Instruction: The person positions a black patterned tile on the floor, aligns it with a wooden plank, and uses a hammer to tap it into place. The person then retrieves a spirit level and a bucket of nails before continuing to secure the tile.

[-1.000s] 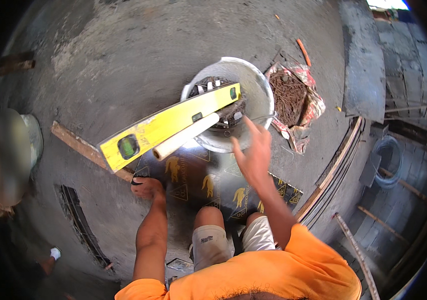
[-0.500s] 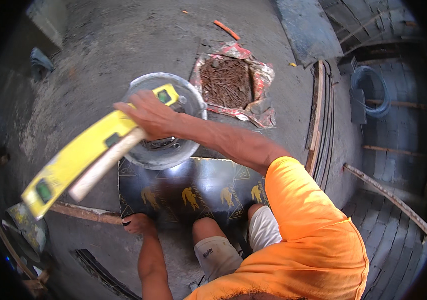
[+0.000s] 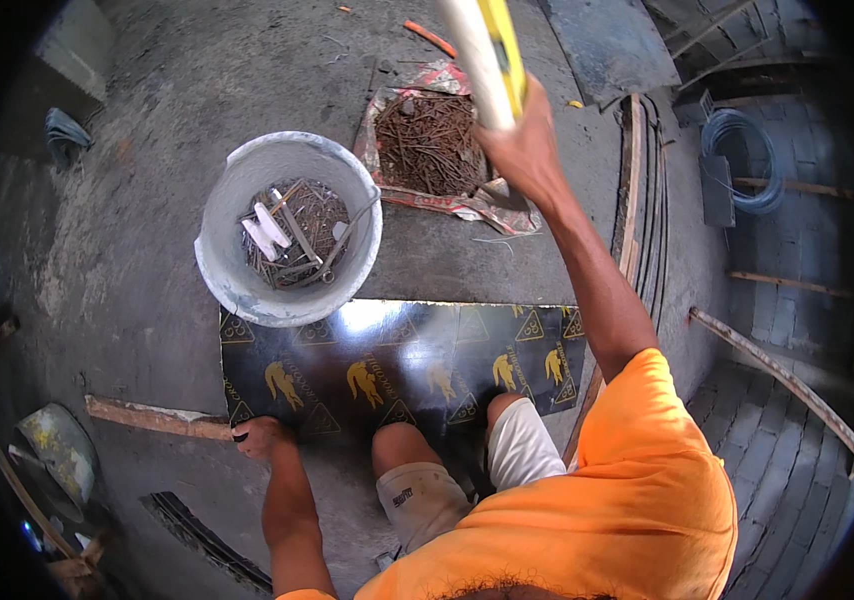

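My right hand (image 3: 527,140) is raised at the upper middle, closed around a yellow spirit level (image 3: 503,45) and a pale wooden handle (image 3: 477,65) side by side. A grey metal end (image 3: 505,194) shows below the fist, like a hammer's head. My left hand (image 3: 265,438) grips the near left corner of a black film-faced plywood panel (image 3: 397,360) with gold print. That panel lies in front of my knees. The end of a rough timber strip (image 3: 157,417) meets the same corner. Beyond the panel stands a grey bucket (image 3: 217,230) holding nails, metal tools and a white piece.
A torn sack (image 3: 372,140) of rusty nails (image 3: 427,145) lies past the bucket. An orange tube (image 3: 429,38) is behind it. Long timber and dark bars (image 3: 647,200) lie at right, near a leaning pole (image 3: 782,390) and blue coiled hose (image 3: 742,170). A stained bucket (image 3: 57,455) is at left.
My right hand has swung the level and wooden handle from over the bucket, up and right to beside the sack. The bucket's inside now shows. My left hand stays at the panel corner.
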`<action>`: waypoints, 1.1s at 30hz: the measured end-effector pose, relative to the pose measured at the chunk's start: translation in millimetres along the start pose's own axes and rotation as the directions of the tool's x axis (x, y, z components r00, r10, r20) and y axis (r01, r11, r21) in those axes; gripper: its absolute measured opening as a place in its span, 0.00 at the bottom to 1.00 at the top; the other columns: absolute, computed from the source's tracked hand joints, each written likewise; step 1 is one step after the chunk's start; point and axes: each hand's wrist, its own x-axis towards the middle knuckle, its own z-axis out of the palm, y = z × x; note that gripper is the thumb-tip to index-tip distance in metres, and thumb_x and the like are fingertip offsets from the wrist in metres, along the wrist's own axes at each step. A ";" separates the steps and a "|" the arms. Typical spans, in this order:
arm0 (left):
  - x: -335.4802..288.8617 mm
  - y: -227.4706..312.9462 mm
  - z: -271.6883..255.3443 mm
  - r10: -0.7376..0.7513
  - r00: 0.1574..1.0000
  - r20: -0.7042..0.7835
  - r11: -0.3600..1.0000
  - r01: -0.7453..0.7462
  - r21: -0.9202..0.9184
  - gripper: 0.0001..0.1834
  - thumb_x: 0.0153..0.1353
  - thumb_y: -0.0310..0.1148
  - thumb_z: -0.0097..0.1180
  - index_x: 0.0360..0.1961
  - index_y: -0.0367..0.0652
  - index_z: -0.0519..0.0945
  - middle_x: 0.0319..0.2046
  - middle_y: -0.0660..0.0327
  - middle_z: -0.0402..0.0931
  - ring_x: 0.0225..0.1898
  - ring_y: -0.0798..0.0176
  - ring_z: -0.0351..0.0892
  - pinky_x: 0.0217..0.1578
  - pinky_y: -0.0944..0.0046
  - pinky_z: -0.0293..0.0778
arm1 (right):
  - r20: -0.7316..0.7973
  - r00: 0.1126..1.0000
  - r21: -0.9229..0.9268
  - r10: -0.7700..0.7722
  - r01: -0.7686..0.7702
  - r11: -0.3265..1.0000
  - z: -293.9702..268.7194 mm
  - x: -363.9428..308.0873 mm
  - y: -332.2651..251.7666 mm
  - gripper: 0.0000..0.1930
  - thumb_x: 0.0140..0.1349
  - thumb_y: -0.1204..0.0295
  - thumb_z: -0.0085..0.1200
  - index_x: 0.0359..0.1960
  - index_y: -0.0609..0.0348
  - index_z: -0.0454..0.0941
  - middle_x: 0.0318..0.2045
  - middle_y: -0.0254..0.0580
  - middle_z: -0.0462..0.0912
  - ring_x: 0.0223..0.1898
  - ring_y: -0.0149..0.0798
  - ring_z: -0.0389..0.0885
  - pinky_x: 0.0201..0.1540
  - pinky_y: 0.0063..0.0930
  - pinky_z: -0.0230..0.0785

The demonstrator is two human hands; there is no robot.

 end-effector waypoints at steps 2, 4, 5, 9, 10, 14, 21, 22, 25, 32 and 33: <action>6.7 -4.9 8.4 -0.008 0.999 0.045 1.000 0.008 0.000 0.35 0.73 0.58 0.38 0.50 0.31 0.77 0.49 0.36 0.79 0.49 0.32 0.80 0.51 0.37 0.75 | 0.024 0.971 -0.111 0.239 -0.235 0.966 18.7 -22.1 72.6 0.40 0.49 0.66 0.69 0.62 0.70 0.64 0.52 0.65 0.77 0.53 0.60 0.79 0.59 0.48 0.71; 12.7 -9.4 17.5 -0.027 1.000 0.016 0.999 0.026 0.018 0.35 0.73 0.59 0.38 0.49 0.31 0.77 0.49 0.36 0.79 0.49 0.32 0.81 0.51 0.37 0.75 | 0.007 0.891 -0.288 0.453 -0.432 0.855 43.6 -47.9 138.9 0.40 0.50 0.58 0.68 0.63 0.63 0.65 0.55 0.64 0.77 0.56 0.65 0.77 0.57 0.55 0.73; 15.1 -11.4 21.9 0.077 0.995 0.055 0.997 -0.078 0.016 0.34 0.73 0.57 0.38 0.50 0.31 0.77 0.49 0.37 0.79 0.50 0.33 0.80 0.51 0.37 0.75 | 0.001 0.854 -0.337 0.520 -0.489 0.805 54.8 -58.7 168.9 0.41 0.51 0.55 0.68 0.63 0.61 0.65 0.55 0.64 0.77 0.56 0.64 0.77 0.57 0.56 0.73; 19.2 -18.5 22.5 0.040 0.997 0.070 0.998 -0.044 0.047 0.31 0.75 0.54 0.39 0.52 0.32 0.75 0.49 0.39 0.77 0.49 0.35 0.80 0.50 0.39 0.75 | 0.029 0.717 -0.502 0.696 -0.592 0.631 93.1 -84.8 245.6 0.45 0.49 0.47 0.70 0.65 0.54 0.65 0.58 0.63 0.75 0.61 0.65 0.73 0.62 0.59 0.68; 18.7 -19.0 17.2 0.022 0.996 0.092 0.999 -0.026 0.038 0.33 0.75 0.55 0.38 0.53 0.31 0.75 0.50 0.37 0.78 0.51 0.34 0.79 0.52 0.39 0.74 | 0.031 0.720 -0.535 0.693 -0.574 0.620 98.8 -86.0 253.5 0.46 0.48 0.45 0.71 0.65 0.53 0.64 0.60 0.64 0.73 0.63 0.66 0.72 0.63 0.60 0.67; 7.1 -2.8 -3.6 -0.013 0.987 0.162 0.999 0.018 -0.031 0.35 0.75 0.56 0.35 0.58 0.30 0.73 0.55 0.35 0.75 0.57 0.34 0.75 0.58 0.40 0.71 | 0.108 0.792 -0.571 0.601 -0.446 0.690 100.3 -75.9 222.3 0.52 0.47 0.42 0.72 0.70 0.53 0.61 0.61 0.68 0.70 0.62 0.68 0.70 0.64 0.59 0.65; 4.2 11.1 -22.6 -0.086 0.951 0.297 0.996 0.093 -0.007 0.37 0.75 0.58 0.32 0.63 0.32 0.68 0.61 0.40 0.67 0.61 0.37 0.70 0.59 0.40 0.70 | 0.248 0.876 0.147 -0.414 0.389 0.910 112.6 -70.4 -12.5 0.14 0.67 0.74 0.57 0.52 0.64 0.81 0.43 0.53 0.83 0.47 0.53 0.82 0.53 0.42 0.75; 5.4 9.8 -20.5 -0.077 0.957 0.281 0.997 0.080 -0.001 0.37 0.75 0.58 0.33 0.63 0.33 0.68 0.61 0.41 0.67 0.61 0.37 0.70 0.59 0.39 0.70 | 0.399 0.769 0.205 -0.499 0.455 0.866 123.9 -71.5 -41.2 0.11 0.68 0.75 0.55 0.49 0.65 0.83 0.40 0.53 0.85 0.45 0.53 0.84 0.50 0.41 0.76; 8.6 3.6 -10.6 -0.081 0.963 0.259 0.997 0.079 0.019 0.36 0.74 0.58 0.34 0.61 0.33 0.69 0.60 0.41 0.68 0.60 0.37 0.71 0.58 0.39 0.70 | 0.735 0.603 0.012 -0.309 0.445 0.896 194.3 -50.3 -89.1 0.12 0.64 0.70 0.59 0.45 0.65 0.82 0.42 0.62 0.84 0.46 0.58 0.84 0.51 0.48 0.77; 9.0 -4.0 2.3 -0.043 0.987 0.153 0.999 0.040 0.021 0.34 0.73 0.57 0.37 0.54 0.32 0.72 0.53 0.40 0.72 0.55 0.36 0.73 0.52 0.37 0.71 | 0.825 0.558 -0.217 -0.088 0.457 0.863 286.9 -48.7 -50.7 0.15 0.61 0.65 0.59 0.42 0.65 0.83 0.40 0.66 0.85 0.45 0.64 0.85 0.50 0.53 0.78; 8.5 -3.6 1.8 -0.033 0.989 0.142 0.999 0.032 0.009 0.33 0.74 0.57 0.36 0.53 0.32 0.72 0.51 0.41 0.73 0.54 0.35 0.73 0.52 0.37 0.71 | 0.813 0.568 -0.201 -0.128 0.479 0.854 290.4 -52.1 -46.2 0.13 0.61 0.66 0.59 0.40 0.64 0.83 0.38 0.66 0.85 0.44 0.66 0.85 0.49 0.55 0.77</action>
